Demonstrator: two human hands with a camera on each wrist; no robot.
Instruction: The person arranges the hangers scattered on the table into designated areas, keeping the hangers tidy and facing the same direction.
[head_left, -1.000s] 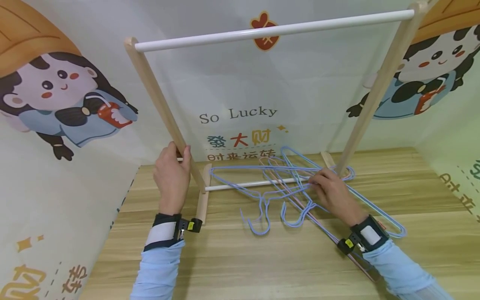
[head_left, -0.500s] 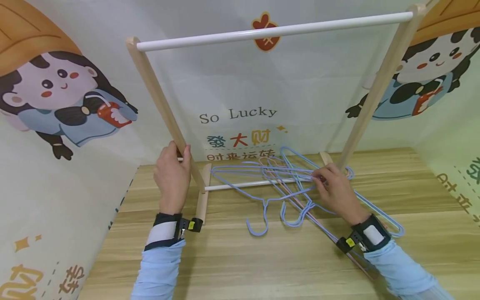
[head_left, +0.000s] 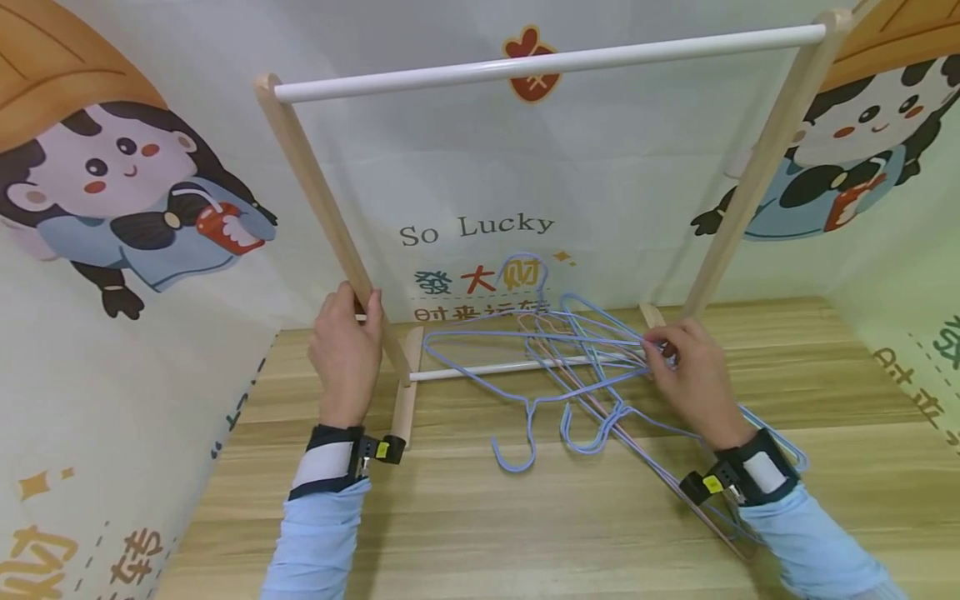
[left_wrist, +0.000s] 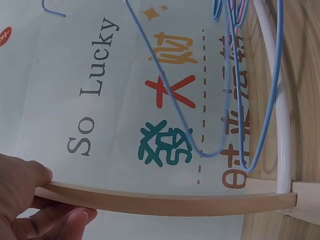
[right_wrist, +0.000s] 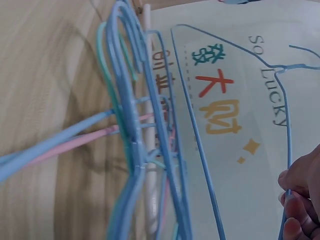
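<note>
My left hand (head_left: 345,358) grips the left wooden post (head_left: 315,187) of a small clothes rack, low down; in the left wrist view, thumb and fingers lie on either side of the post (left_wrist: 165,201). At the rack's right side, my right hand (head_left: 693,375) pinches a blue clothes hanger (right_wrist: 289,135) by its wire, between thumb and fingers. This hanger's hook points upward before the back wall. Beneath it, several other hangers lie tangled over the lower bar, mostly blue, with a pink hanger (right_wrist: 92,135) and a green one (right_wrist: 106,70) among them.
The rack's white top bar (head_left: 555,62) spans above both hands. Its right post (head_left: 757,183) stands behind my right hand. One blue hook (head_left: 531,433) juts toward me over the wooden table (head_left: 480,533). Printed walls (head_left: 420,150) enclose the back and sides.
My right hand has shifted right and separated one blue hanger from the pile, swinging its hook from facing me to pointing up. My left hand stays on the post.
</note>
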